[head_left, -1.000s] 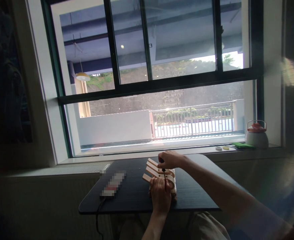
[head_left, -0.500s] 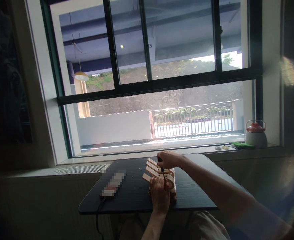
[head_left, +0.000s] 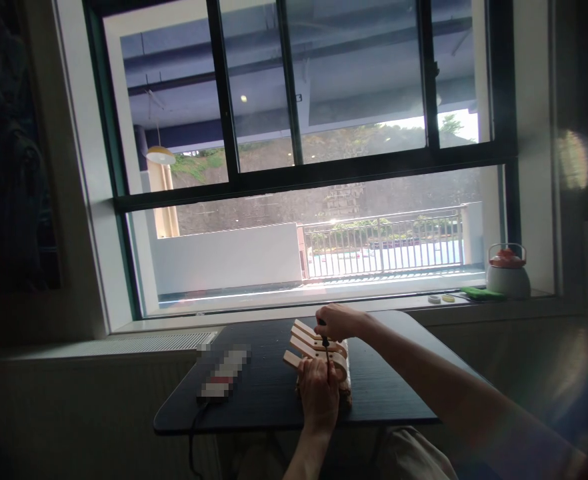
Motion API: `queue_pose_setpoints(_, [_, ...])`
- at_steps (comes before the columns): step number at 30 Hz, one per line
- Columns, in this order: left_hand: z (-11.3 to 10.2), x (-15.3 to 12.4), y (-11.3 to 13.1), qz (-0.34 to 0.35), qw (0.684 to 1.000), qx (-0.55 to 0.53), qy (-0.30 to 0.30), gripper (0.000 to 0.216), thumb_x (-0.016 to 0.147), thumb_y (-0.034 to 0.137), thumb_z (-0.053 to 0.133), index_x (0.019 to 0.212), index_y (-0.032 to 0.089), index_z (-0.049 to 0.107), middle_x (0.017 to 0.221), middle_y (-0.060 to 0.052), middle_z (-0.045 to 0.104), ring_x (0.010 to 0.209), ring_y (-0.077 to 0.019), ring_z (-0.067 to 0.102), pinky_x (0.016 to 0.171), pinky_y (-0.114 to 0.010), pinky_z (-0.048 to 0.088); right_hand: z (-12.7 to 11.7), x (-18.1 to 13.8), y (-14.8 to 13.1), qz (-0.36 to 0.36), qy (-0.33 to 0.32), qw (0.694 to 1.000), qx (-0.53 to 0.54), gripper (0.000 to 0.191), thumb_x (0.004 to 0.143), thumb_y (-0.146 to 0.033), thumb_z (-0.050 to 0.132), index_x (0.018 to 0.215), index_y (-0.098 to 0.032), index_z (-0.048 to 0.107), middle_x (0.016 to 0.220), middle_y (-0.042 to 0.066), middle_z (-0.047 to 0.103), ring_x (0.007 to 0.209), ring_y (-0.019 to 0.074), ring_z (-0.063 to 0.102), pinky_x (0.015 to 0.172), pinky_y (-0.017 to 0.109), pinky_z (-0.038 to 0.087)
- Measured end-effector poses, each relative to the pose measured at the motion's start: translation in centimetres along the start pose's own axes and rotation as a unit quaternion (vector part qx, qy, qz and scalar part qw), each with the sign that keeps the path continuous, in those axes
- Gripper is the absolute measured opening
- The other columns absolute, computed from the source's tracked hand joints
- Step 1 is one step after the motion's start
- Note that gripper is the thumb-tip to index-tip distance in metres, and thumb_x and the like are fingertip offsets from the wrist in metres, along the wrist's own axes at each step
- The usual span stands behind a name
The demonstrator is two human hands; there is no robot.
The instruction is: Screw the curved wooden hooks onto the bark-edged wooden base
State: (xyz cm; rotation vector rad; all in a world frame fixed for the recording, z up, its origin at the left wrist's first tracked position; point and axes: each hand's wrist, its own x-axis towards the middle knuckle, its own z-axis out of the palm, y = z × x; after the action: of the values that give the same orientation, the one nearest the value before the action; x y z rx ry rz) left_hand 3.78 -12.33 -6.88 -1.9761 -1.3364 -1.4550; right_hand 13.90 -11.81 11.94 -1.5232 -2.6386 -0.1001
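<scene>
A pale wooden piece with several finger-like slats lies on the dark tabletop. My left hand is closed over its near end, pressing it against the table. My right hand sits above the piece in a fist round the dark handle of a screwdriver. The thin shaft points down into the wood just beside my left fingers.
A blurred flat device with a trailing cable lies left of the wooden piece. Behind the table runs a large window and its sill, holding a white kettle with a red lid, a green cloth and small tape rolls.
Both hands stay on the wooden piece and the screwdriver. The camera has drifted slightly, so the whole scene sits a little lower and to the left.
</scene>
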Motion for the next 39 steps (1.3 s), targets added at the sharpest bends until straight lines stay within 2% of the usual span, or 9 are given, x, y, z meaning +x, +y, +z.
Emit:
queue_pose_setpoints(2, [0.1,0.0,-0.1,0.000,1.000,0.002,0.006,0.021,0.088,0.018,0.041,0.070,0.019,0.054,0.071,-0.003,0.057,0.077,-0.0199,0.055,0.087,-0.040,0.042,-0.1,0.2,-0.1,0.001,-0.012,1.000,0.001,0.032,0.081,-0.039,0.051,0.091,-0.016,0.069,0.067,0.004,0.069,0.055,0.0118,0.057,0.051,0.021,0.037])
queue_pose_setpoints(5, [0.3,0.1,-0.1,0.000,1.000,0.003,0.011,0.022,0.087,0.018,0.041,0.070,0.019,0.054,0.070,-0.003,0.057,0.077,-0.0200,0.055,0.087,-0.040,0.042,-0.4,0.4,-0.1,-0.003,-0.015,1.000,0.000,0.032,0.075,-0.040,0.059,0.096,-0.019,0.068,0.077,0.004,0.070,0.061,0.0128,0.059,0.053,0.021,0.038])
queue_pose_setpoints(8, [0.3,0.0,-0.1,-0.006,1.000,-0.001,0.003,0.023,0.088,0.018,0.040,0.070,0.019,0.054,0.071,-0.003,0.057,0.078,-0.0203,0.055,0.087,-0.040,0.042,-0.6,0.4,0.0,-0.009,-0.019,1.000,0.004,0.027,0.075,-0.033,0.059,0.096,-0.020,0.069,0.086,0.004,0.071,0.066,0.0131,0.060,0.054,0.021,0.039])
queue_pose_setpoints(11, [0.2,0.0,0.0,-0.012,1.000,-0.007,-0.015,0.023,0.088,0.019,0.040,0.071,0.018,0.054,0.073,-0.004,0.058,0.080,-0.0206,0.054,0.089,-0.041,0.041,-0.5,0.3,0.0,-0.012,-0.027,0.999,0.014,0.025,0.077,-0.030,0.056,0.095,-0.018,0.069,0.081,0.004,0.071,0.065,0.0119,0.061,0.055,0.020,0.039])
queue_pose_setpoints(16, [0.1,0.0,0.0,-0.006,1.000,-0.004,-0.014,0.023,0.088,0.018,0.039,0.071,0.018,0.053,0.072,-0.003,0.057,0.078,-0.0200,0.054,0.089,-0.040,0.040,-0.1,0.3,-0.3,0.001,-0.028,1.000,0.014,0.032,0.084,-0.037,0.048,0.094,-0.014,0.068,0.072,0.005,0.070,0.057,0.0113,0.060,0.052,0.020,0.038])
queue_pose_setpoints(22, [0.3,0.0,-0.1,0.003,1.000,-0.003,0.002,0.021,0.087,0.016,0.040,0.071,0.019,0.052,0.071,-0.003,0.056,0.077,-0.0195,0.053,0.089,-0.040,0.040,-0.6,0.6,-0.4,0.000,-0.011,1.000,-0.014,0.033,0.074,-0.041,0.058,0.097,-0.018,0.068,0.085,0.006,0.070,0.067,0.0152,0.060,0.054,0.023,0.038])
queue_pose_setpoints(27, [0.2,-0.1,-0.1,-0.001,1.000,-0.010,-0.004,0.021,0.088,0.018,0.040,0.071,0.019,0.052,0.072,-0.004,0.055,0.079,-0.0203,0.053,0.090,-0.041,0.039,-0.4,0.2,-0.3,-0.009,-0.007,1.000,-0.020,0.025,0.078,-0.031,0.053,0.095,-0.019,0.068,0.084,0.005,0.071,0.069,0.0142,0.060,0.056,0.022,0.036])
queue_pose_setpoints(34, [-0.2,0.1,0.1,0.010,1.000,-0.004,-0.002,0.021,0.088,0.016,0.041,0.070,0.018,0.051,0.071,-0.004,0.055,0.077,-0.0199,0.054,0.087,-0.040,0.041,0.9,0.6,-0.6,0.010,0.019,0.999,-0.030,0.038,0.086,-0.040,0.042,0.094,-0.013,0.068,0.083,0.011,0.071,0.069,0.0170,0.062,0.054,0.024,0.036])
queue_pose_setpoints(39, [0.1,0.0,0.0,0.012,1.000,0.008,0.005,0.020,0.087,0.016,0.041,0.071,0.018,0.052,0.072,-0.004,0.055,0.076,-0.0195,0.054,0.088,-0.041,0.040,0.2,0.9,-0.3,0.009,0.001,1.000,-0.026,0.039,0.075,-0.046,0.058,0.100,-0.018,0.067,0.084,0.007,0.071,0.067,0.0160,0.061,0.054,0.023,0.037])
